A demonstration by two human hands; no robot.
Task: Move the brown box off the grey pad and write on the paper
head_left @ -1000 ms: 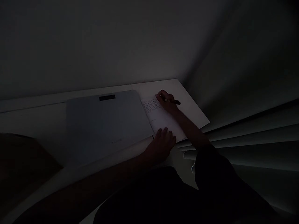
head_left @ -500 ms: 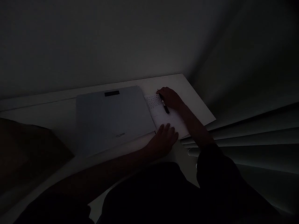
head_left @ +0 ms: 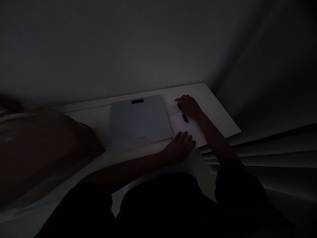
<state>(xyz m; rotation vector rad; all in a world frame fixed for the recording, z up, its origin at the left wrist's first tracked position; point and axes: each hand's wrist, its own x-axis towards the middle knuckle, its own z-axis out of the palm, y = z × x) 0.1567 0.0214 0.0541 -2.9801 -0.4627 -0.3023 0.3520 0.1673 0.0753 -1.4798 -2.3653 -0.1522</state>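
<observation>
Between the earlier pictures and this one the pen (head_left: 182,113) had swung round: a second before it pointed out to the right from the right hand (head_left: 190,106), and now it lay back along the hand toward the wrist, its tip down at the sheet of paper (head_left: 188,130). That grip was closed round the pen, fingers curled near the tip, which looked like a writing hold. Rows of faint marks (head_left: 172,109) lay just left of the fingers, at the far end of the sheet, so the pen tip sat beside what was already written.

Nearer the body than the right hand, the left hand (head_left: 182,145) lay flat on the near edge of the paper, fingers spread and holding nothing, probably to pin the sheet while the other hand worked. Left of both hands, touching the paper's long edge, was a pale flat device with a small dark window (head_left: 137,101) at its far end. All of it rested on a white tabletop (head_left: 218,112) set into a corner. Slatted blinds (head_left: 272,148) hung to the right. The room was very dark.
</observation>
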